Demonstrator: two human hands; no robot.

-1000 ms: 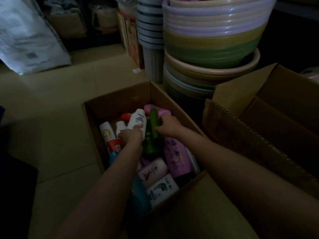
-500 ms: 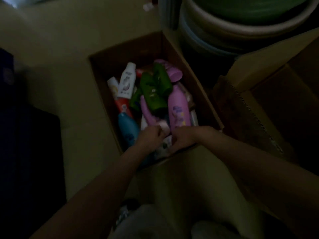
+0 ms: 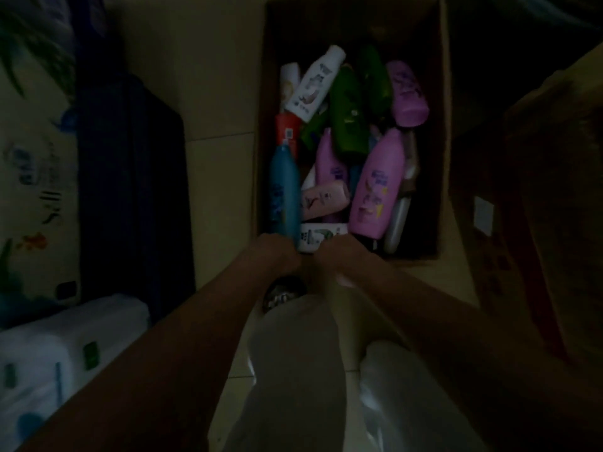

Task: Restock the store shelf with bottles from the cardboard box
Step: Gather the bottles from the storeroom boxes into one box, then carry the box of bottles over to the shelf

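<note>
My left hand and right hand grip the cardboard box near wall; full, it should drag heavily.

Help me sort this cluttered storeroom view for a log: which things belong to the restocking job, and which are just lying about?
Job: cardboard box; bottles in it, such as the large pink bottle, green bottle, blue bottle; left hand and right hand at its near edge.

Lying about: paper-roll pack; second carton.

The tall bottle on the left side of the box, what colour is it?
Blue. The tall bottle lies along the left wall of the cardboard box, seen in the head view.
</note>
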